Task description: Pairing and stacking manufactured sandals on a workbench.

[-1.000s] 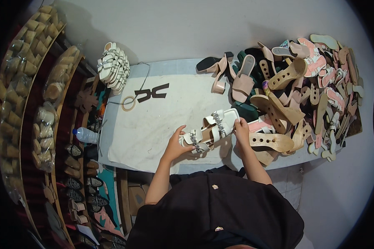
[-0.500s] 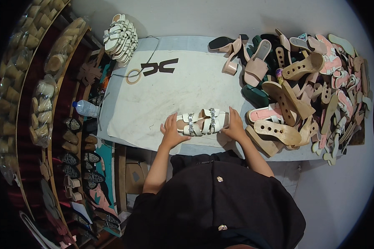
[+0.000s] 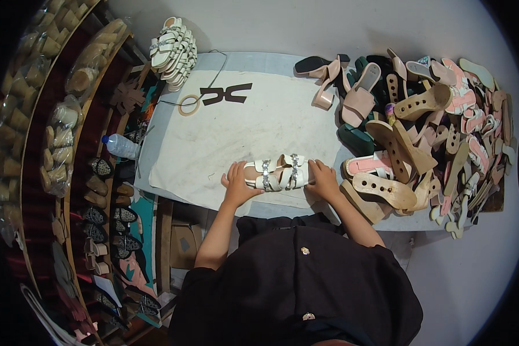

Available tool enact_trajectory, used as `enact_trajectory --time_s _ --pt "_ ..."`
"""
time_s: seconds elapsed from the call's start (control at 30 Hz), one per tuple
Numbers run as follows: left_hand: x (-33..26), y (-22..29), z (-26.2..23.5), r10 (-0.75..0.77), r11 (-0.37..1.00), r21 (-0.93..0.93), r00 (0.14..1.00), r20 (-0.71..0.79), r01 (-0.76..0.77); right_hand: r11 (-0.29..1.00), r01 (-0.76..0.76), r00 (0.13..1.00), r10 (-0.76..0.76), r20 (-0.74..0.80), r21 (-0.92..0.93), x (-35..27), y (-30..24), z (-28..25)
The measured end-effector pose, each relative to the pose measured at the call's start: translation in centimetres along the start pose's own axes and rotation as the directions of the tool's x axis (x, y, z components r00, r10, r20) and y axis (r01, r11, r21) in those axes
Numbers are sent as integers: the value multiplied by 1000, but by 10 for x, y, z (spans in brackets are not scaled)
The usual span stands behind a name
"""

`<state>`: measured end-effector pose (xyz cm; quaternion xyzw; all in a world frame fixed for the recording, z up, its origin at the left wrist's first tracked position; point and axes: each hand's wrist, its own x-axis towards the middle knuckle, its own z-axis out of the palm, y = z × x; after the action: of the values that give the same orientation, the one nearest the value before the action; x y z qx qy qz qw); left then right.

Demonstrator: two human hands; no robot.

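Note:
A white strappy sandal with shiny buckles (image 3: 277,173) lies sideways on the white cloth (image 3: 236,127) near the table's front edge. My left hand (image 3: 236,183) rests flat against its left end. At its right end my right hand (image 3: 323,179) presses the sandal, fingers curled on it. Both hands hold the sandal down between them.
A heap of soles, heels and sandals (image 3: 432,132) fills the right side of the table. A stack of white sandals (image 3: 173,49) stands at the back left, near a tape roll (image 3: 188,105) and a black cut-out (image 3: 227,93). A water bottle (image 3: 120,145) and shelves of shoe parts (image 3: 52,132) are left.
The sandal was lifted and tilted between my hands a second ago; it has come down flat onto the cloth, and my hands have settled at its two ends.

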<state>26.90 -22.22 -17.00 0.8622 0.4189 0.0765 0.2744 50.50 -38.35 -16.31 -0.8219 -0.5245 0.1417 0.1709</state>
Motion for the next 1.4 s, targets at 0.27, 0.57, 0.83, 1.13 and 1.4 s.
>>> enact_trajectory --time_s 0.27,0.57,0.83,1.13,1.4 --pt "11 -2 -11 3 1000 -2 999 44 -2 986 -166 983 162 87 34 10 -9 -2" --pt "3 -11 -31 115 993 -51 950 290 -105 982 -135 991 135 11 134 18 -19 8" --pt "0 -30 -34 58 968 -242 998 -23 -62 864 -376 835 473 -282 336 41 -72 36" --pt "63 -47 -105 -155 801 -581 886 -436 -146 786 -124 992 121 45 605 112 -222 35" --pt "175 -87 -242 -164 940 -328 725 -668 -89 843 153 881 120 -458 515 272 -344 8"
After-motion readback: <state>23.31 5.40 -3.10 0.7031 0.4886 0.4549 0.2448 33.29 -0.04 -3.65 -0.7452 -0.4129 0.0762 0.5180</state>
